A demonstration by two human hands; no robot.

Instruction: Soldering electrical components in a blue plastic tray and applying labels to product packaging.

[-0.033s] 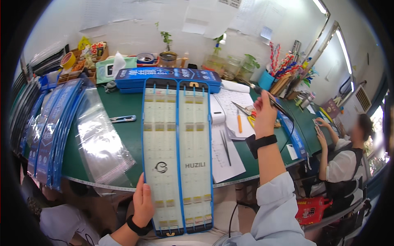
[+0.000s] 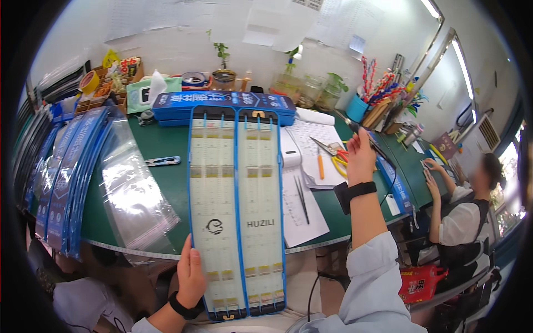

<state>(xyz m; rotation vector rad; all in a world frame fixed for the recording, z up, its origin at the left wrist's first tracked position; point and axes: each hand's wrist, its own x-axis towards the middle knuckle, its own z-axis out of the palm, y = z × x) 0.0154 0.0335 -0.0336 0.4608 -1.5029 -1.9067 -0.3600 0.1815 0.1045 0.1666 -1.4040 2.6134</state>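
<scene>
A long, flat, blue-framed case (image 2: 213, 194) stands tilted in front of me, its two pale translucent panels side by side and small strips in rows behind them. My left hand (image 2: 191, 277) grips its lower left edge, thumb towards the front. Raised to the right of the case, my right hand (image 2: 361, 157) is closed round a black pen-shaped tool (image 2: 383, 152). The tool has a thin tip and a cord, like a soldering iron. Its tip points up and left, apart from the case. Pliers (image 2: 323, 145), an orange-handled tool (image 2: 320, 166) and tweezers (image 2: 301, 198) lie nearby on papers.
Blue boxes (image 2: 225, 100) are stacked behind the case. Clear plastic bags (image 2: 136, 188) and packed blue sleeves (image 2: 66, 172) lie left, near a utility knife (image 2: 162, 161). Plant jars (image 2: 311, 91) and a blue cup (image 2: 357, 108) line the back. Another person (image 2: 463, 216) sits at right.
The whole view has shifted slightly, so the desk and case appear a little further left. My right hand with the tool sits a touch lower. My left hand keeps its grip.
</scene>
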